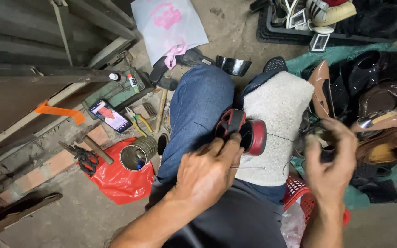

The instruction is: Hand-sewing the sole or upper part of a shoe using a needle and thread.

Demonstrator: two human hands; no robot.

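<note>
A small red and black shoe (244, 131) rests on my lap, between my blue-jeaned knee (198, 105) and a fluffy white cloth (276, 124). My left hand (207, 172) grips the shoe from below, fingers curled on its black strap. A thin dark thread (279, 136) runs from the shoe toward my right hand (329, 158). That hand is raised to the right, blurred, fingers pinched around the thread's end. A thin needle (249, 168) lies across the white cloth beside my left hand.
On the floor at left lie a phone (110, 115), pliers (138, 121), scissors (83, 158), a hammer (98, 149), a tin can (136, 155) and a red plastic bag (116, 181). Several shoes (373, 92) are piled at right. A red basket (299, 195) stands beside my right forearm.
</note>
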